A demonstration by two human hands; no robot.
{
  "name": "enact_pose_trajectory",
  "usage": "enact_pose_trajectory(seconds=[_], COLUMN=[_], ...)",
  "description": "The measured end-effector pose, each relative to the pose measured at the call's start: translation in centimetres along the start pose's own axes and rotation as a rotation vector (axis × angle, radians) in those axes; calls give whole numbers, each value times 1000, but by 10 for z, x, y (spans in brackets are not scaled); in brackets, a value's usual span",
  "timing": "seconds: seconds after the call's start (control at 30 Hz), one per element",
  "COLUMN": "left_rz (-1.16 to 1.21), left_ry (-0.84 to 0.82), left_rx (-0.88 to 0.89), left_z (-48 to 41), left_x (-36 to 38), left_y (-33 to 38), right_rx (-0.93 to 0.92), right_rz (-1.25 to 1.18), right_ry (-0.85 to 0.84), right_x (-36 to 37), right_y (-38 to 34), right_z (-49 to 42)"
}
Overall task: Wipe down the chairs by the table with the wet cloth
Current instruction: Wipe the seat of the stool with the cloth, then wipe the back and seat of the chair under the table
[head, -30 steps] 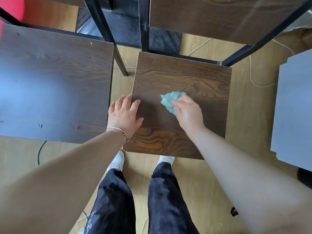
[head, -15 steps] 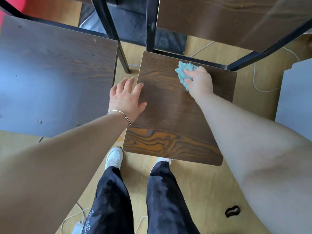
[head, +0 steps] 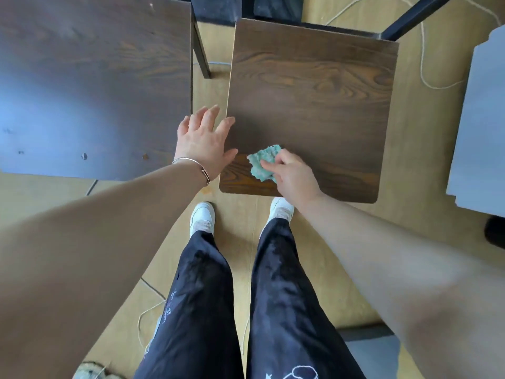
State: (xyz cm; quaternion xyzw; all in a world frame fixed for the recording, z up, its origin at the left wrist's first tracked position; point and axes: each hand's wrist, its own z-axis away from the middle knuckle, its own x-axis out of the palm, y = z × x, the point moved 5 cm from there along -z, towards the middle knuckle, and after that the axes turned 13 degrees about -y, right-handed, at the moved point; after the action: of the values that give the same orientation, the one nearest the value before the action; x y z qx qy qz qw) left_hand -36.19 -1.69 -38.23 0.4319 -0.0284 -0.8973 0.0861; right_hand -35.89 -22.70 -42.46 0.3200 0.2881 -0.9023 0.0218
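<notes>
A dark wood-grain chair seat (head: 308,94) stands right in front of me on black metal legs. My right hand (head: 292,173) grips a crumpled teal cloth (head: 262,162) and presses it on the seat's near left corner. My left hand (head: 203,140) lies flat with spread fingers on the seat's left edge, a thin bracelet on its wrist. A second dark chair seat (head: 93,86) stands to the left, with small specks near its front edge.
A grey board (head: 481,127) sits at the right edge. White cords (head: 426,77) trail over the wooden floor behind the chair and near my feet. My white shoes (head: 202,214) stand just before the seat's front edge. A black table leg (head: 410,15) crosses the top right.
My right hand has dragged the cloth from the seat's far edge down to its near left corner. The left hand has stayed on the seat's left edge.
</notes>
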Motion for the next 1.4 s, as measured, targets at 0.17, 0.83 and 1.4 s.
enact_pose_trajectory(seconds=[0.17, 0.83, 1.4], left_rz=[-43, -37, 121], left_ry=[8, 33, 317], left_rx=[43, 28, -91], left_z=[20, 32, -46], left_x=[6, -53, -224], left_y=[-13, -53, -17], right_rx=[-14, 87, -210], right_rz=[32, -312, -364], right_ry=[-85, 433, 782], right_x=[51, -55, -284], right_y=[-21, -99, -120], right_z=[35, 23, -26])
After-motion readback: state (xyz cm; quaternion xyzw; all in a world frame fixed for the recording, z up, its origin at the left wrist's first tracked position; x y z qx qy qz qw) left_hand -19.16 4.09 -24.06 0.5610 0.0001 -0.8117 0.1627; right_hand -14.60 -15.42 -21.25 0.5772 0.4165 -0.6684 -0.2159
